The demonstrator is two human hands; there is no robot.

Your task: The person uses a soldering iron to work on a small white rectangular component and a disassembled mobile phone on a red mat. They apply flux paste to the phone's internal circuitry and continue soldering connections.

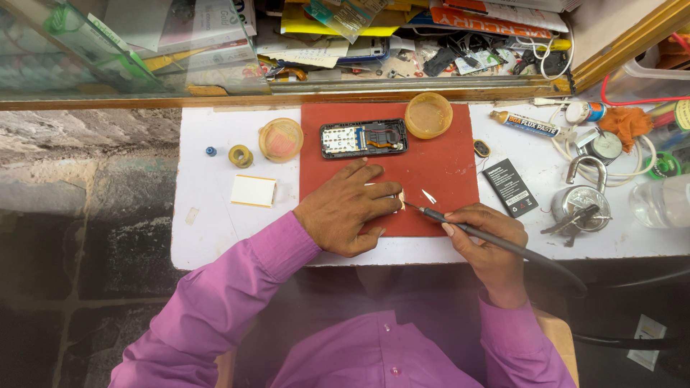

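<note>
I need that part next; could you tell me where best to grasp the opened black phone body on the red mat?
Probably grip the opened black phone body across its two long edges, coming straight from above: it lies flat, long side left-to-right, circuitry facing up.

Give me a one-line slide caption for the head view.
Left hand pins a small part on the red mat; right hand applies a soldering iron.

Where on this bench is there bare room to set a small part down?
Bare room: the white table below the pale card, and the red mat between the opened phone and the right hand. The right end is crowded around the padlock, battery and wires.
</note>
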